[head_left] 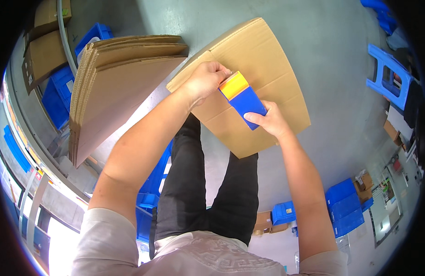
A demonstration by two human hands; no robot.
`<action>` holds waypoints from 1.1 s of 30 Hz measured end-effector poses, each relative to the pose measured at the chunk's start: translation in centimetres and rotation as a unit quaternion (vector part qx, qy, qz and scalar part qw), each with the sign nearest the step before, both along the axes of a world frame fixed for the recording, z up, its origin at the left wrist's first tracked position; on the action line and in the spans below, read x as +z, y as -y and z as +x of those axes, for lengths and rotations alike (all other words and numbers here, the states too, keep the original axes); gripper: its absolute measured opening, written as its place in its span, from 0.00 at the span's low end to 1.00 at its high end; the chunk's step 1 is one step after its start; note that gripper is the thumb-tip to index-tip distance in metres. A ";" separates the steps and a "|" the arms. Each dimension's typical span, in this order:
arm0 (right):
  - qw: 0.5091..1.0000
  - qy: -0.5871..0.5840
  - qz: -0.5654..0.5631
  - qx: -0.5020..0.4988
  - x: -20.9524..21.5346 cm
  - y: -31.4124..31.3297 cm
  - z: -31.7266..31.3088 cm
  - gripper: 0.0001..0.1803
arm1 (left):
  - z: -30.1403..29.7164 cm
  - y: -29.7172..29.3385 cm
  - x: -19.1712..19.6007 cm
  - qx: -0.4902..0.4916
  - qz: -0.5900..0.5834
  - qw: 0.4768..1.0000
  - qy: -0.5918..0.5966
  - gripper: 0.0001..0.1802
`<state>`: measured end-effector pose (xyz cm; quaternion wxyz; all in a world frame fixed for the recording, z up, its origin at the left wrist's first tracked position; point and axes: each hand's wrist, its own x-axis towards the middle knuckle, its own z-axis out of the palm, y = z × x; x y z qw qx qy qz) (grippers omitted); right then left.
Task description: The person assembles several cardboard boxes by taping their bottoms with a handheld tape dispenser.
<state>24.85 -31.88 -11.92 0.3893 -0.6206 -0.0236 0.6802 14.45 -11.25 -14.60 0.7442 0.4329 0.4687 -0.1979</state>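
Note:
My right hand (271, 120) grips a blue tape dispenser (244, 102) with a yellow end and a toothed edge, its thumb lying across the blue side. At the toothed edge, the fingers of my left hand (206, 82) are pinched together. Whatever they hold there is too small to make out. Beneath both hands stands a brown cardboard box (272, 60), one broad face turned up, close in front of my legs.
Several flattened cardboard sheets (129, 69) lean upright at the left, near a metal rail (65, 37) and a blue bin (58, 96). A blue plastic stool (391, 76) is at the far right. Blue bins (343, 207) stand lower right, and grey floor (330, 92) lies beyond the box.

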 end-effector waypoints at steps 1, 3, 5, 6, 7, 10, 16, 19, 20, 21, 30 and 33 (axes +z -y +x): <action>1.000 0.001 -0.002 0.001 -0.1 0.2 0.1 0.25 | 0.1 -0.5 0.1 0.001 -0.002 1.000 0.001 0.08; 1.000 0.000 0.010 0.005 0.6 -0.1 0.1 0.25 | -0.4 -2.8 0.1 -0.060 0.082 0.995 0.019 0.09; 1.000 0.005 -0.011 0.000 0.7 -0.5 0.0 0.25 | 0.0 -6.1 0.1 -0.004 0.121 0.990 0.067 0.08; 1.000 0.009 -0.024 -0.003 0.7 -1.0 0.0 0.25 | 0.4 -7.7 0.3 -0.036 0.165 0.985 0.043 0.09; 1.000 0.009 -0.024 -0.004 0.8 -1.4 -0.1 0.25 | 0.7 -8.6 -0.1 -0.022 0.167 0.985 0.036 0.10; 0.999 0.027 -0.038 0.003 1.2 -2.3 -0.6 0.24 | 1.5 -9.3 -0.7 -0.024 0.186 0.982 0.030 0.11; 0.998 0.054 -0.007 -0.007 0.5 -3.1 -1.4 0.22 | 0.7 -9.2 -2.6 -0.033 0.223 0.974 0.031 0.11; 0.998 0.061 -0.003 0.000 0.0 -3.3 -1.1 0.21 | 0.7 -8.9 -3.3 -0.018 0.223 0.974 0.030 0.12; 0.998 0.057 -0.011 0.003 -0.1 -3.4 -1.0 0.21 | 0.6 -8.8 -3.6 -0.007 0.226 0.974 0.031 0.12; 0.998 0.052 -0.019 0.006 -0.2 -3.4 -0.9 0.20 | 0.6 -8.8 -4.0 -0.008 0.224 0.974 0.031 0.12; 0.998 0.062 -0.024 0.016 0.0 -4.1 -1.0 0.21 | 0.4 -7.7 -8.6 -0.011 0.157 0.987 -0.019 0.11; 0.998 0.059 -0.008 0.014 -0.1 -4.0 -0.8 0.21 | 0.4 -6.8 -9.1 -0.055 0.168 0.983 -0.044 0.13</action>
